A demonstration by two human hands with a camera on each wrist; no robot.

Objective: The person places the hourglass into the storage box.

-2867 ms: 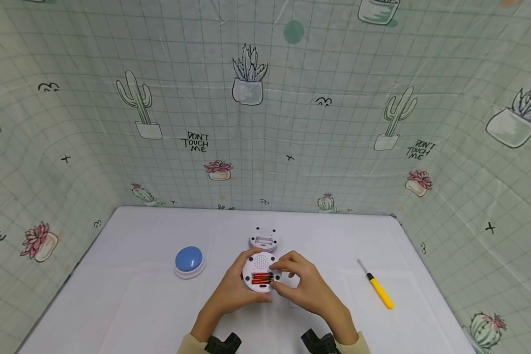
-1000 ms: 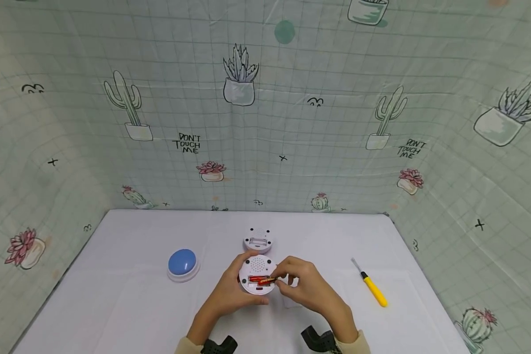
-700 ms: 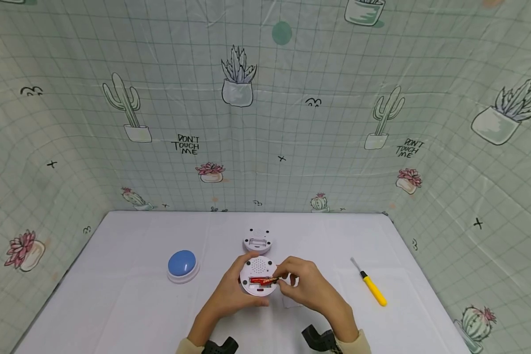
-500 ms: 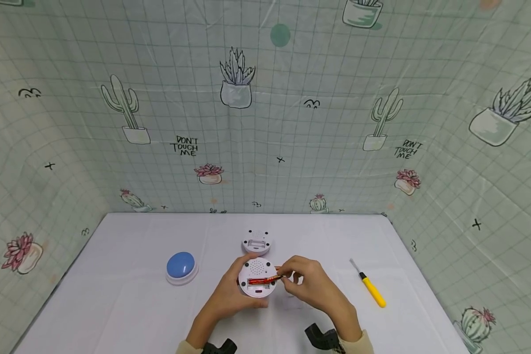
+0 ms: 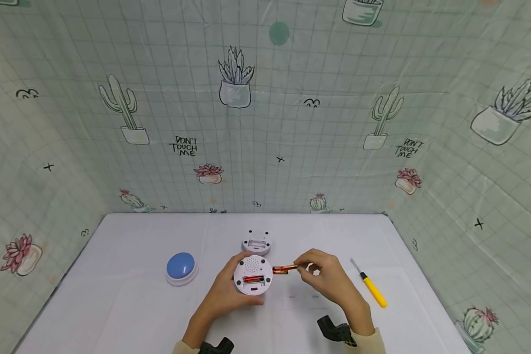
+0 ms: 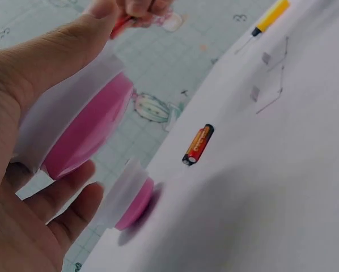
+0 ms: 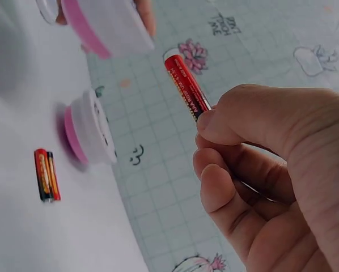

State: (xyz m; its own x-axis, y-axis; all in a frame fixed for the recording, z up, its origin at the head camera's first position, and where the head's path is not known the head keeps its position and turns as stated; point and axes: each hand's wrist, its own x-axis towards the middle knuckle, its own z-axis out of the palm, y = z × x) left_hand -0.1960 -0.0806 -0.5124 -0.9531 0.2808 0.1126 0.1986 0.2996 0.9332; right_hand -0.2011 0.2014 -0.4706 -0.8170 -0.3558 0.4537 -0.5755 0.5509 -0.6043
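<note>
My left hand (image 5: 225, 290) holds a round white-and-pink push button (image 5: 253, 263) upside down, its speaker holes and battery compartment facing up. One red AAA battery (image 5: 253, 279) lies in the compartment. To the right of it, my right hand (image 5: 327, 278) pinches another red AAA battery (image 7: 183, 82) by its dark end between thumb and index finger, apart from the push button. Two more batteries (image 7: 46, 175) lie side by side on the table. A second white-and-pink push button (image 5: 256, 242) rests upside down just behind the held one, its battery compartment uncovered.
A blue-topped push button (image 5: 181, 266) stands on the white table (image 5: 132, 295) at the left. On the right lies a screwdriver (image 5: 373, 290) with a yellow handle. Faint flat pale pieces (image 6: 266, 58) show on the tabletop. Behind rises a patterned cloth (image 5: 265, 132).
My right hand has lifted one of the two batteries out of the held push button's compartment and drawn it off to the right. The left hand keeps its hold, shifted slightly left.
</note>
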